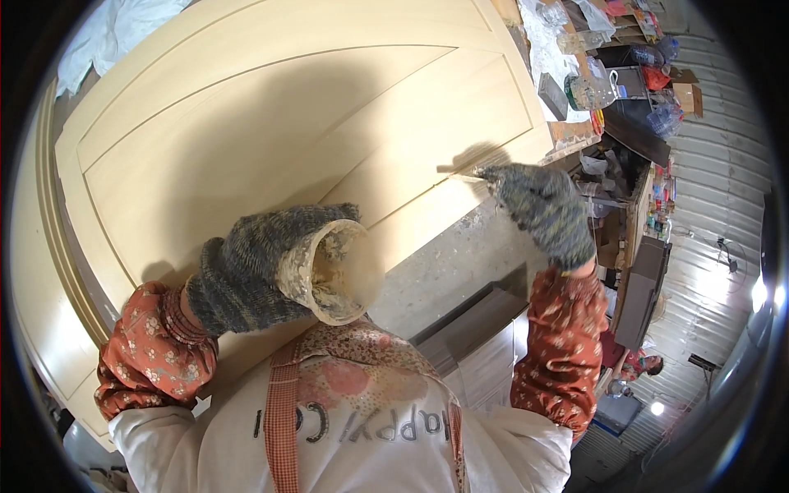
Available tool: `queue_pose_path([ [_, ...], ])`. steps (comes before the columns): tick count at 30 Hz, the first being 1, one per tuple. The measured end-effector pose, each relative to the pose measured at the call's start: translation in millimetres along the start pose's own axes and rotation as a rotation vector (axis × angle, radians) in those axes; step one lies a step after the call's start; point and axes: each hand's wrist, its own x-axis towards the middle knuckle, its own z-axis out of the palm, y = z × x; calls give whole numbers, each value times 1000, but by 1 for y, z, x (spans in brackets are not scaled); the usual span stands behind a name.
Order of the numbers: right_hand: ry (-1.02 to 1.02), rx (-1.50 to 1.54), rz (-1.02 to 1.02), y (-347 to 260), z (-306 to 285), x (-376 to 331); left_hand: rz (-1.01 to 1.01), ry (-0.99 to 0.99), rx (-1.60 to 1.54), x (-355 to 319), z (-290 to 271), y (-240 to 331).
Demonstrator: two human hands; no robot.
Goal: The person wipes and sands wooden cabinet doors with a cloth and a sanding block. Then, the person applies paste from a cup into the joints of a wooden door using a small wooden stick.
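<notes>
Left hand [246,275] fingers clamped round stained cup [333,271], pale paste inside. Right hand [542,209] fingers pinched on tool [460,170], tip touching cream door panel [271,123].

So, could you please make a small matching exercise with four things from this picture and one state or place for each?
Things:
1. left hand
2. right hand
3. door panel
4. cup

States or places:
a. pale wood, lying flat under both hands
b. gloved, wrapped around the cup
c. smeared inside with pale paste
d. gloved, pressing a small tool to the panel edge

Pairs: 1-b, 2-d, 3-a, 4-c
</notes>
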Motion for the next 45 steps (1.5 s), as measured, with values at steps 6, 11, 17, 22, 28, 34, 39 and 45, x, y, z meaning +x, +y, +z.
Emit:
queue_pose_path([
  [6,-198,-107,-317,50,6,24,-96,-91,126,-4,-9,10],
  [11,-502,267,288,77,19,33,40,-1,57,-9,-3,-5],
  [17,-454,349,4,96,31,38,47,-5,34,-14,1,-13],
  [22,-426,171,-239,97,25,40,47,-17,85,-12,-1,-10],
  [28,-244,545,157,53,23,3,-69,-71,99,-11,-8,-3],
  [34,32,751,475,3,47,-32,57,-38,296,-4,-6,7],
  [39,259,242,151,-19,76,-40,-13,-56,240,-4,-8,9],
  [45,251,-165,170,-26,91,-59,3,-61,298,-7,-9,5],
])
